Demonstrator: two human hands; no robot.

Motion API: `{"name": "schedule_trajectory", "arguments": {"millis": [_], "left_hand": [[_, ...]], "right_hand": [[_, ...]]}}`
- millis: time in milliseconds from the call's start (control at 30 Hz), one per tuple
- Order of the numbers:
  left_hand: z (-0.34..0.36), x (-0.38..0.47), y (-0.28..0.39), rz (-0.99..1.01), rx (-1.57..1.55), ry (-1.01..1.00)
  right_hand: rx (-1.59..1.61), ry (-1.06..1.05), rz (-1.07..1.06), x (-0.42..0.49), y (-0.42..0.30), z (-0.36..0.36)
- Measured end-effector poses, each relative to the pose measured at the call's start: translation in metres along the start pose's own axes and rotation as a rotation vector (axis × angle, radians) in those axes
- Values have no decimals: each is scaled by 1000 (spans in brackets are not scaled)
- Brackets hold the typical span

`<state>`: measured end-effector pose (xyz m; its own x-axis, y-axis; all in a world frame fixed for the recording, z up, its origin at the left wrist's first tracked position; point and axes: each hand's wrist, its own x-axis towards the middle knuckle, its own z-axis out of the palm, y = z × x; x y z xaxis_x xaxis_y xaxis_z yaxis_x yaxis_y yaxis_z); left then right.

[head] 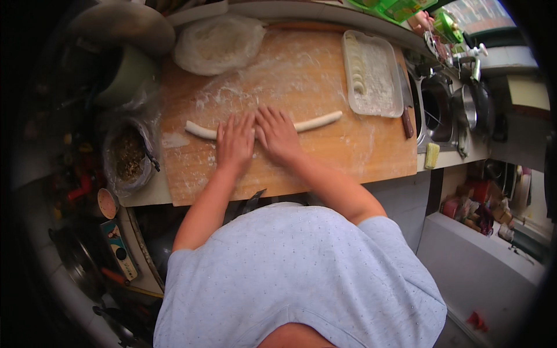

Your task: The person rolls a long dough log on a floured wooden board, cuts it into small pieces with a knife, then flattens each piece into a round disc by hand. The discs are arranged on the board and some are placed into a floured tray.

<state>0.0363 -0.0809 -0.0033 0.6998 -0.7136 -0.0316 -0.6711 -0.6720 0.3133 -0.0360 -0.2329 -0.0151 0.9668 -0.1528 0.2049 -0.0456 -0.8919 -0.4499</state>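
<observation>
A long rope of pale dough (319,122) lies across a floured wooden board (361,152), its two ends showing on either side of my hands. My left hand (236,141) rests palm down over the rope, left of its middle. Right beside it, my right hand (276,132) lies flat on the same rope, the two hands nearly touching. Both have their fingers stretched forward, not curled round the dough, and they hide its middle part. White flour is smeared over the board around them.
Dumplings (357,71) line one side of a floured plastic container (375,111) at the back right. A knife (407,122) lies beside it, near the sink (436,141) and a yellow sponge (431,155). A plastic-covered bundle (219,45) sits back left; a bag-lined bowl of filling (128,154) stands left.
</observation>
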Motion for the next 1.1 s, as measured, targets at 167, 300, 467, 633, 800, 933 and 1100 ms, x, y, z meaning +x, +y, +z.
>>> {"name": "schedule_trajectory", "arguments": {"millis": [167, 300, 467, 633, 800, 933, 1100], "left_hand": [[-8, -77, -3, 80, 73, -21], [-7, -21, -19, -44, 135, -68], [-36, 23, -66, -200, 183, -40], [-43, -88, -71, -93, 127, -76], [-41, -118, -91, -23, 157, -43], [-30, -37, -116, -53, 49, 76], [-25, 3, -130, -49, 121, 83]], "right_hand": [[-6, -132, -70, -85, -22, -28], [-131, -150, 106, -27, 7, -21], [-216, -25, 187, 5, 64, -44], [-190, -173, 172, -105, 36, -74], [-190, -135, 142, -134, 36, -79], [-223, -25, 203, -55, 93, -70], [-301, -14, 153, -20, 128, -77]]}}
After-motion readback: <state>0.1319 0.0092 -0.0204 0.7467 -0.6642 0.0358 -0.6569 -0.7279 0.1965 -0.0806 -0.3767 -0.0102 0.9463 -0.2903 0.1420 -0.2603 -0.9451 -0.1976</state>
